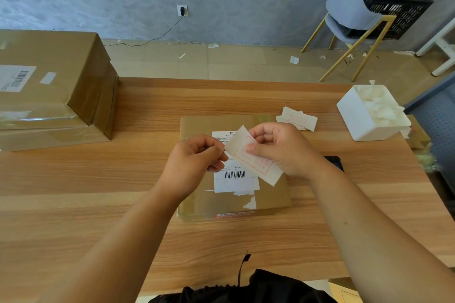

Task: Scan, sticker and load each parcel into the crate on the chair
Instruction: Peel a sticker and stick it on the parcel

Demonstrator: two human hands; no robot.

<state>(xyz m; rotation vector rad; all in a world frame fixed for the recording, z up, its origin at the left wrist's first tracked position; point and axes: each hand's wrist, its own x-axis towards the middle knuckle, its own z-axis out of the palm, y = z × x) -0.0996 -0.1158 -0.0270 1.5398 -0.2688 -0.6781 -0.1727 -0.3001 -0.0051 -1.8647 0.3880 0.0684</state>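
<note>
A flat brown parcel with a white barcode label lies on the wooden table in front of me. Above it both hands hold a pale sticker sheet printed with a red frame. My right hand pinches the sheet from the right, thumb on its face. My left hand pinches its left corner. The black crate stands on the grey chair at the far right, beyond the table. A dark scanner peeks out behind my right wrist.
Large cardboard boxes are stacked at the table's left. A small pile of stickers and a white bin of crumpled backing paper sit at the right. Paper scraps litter the floor. Black fabric lies at the near edge.
</note>
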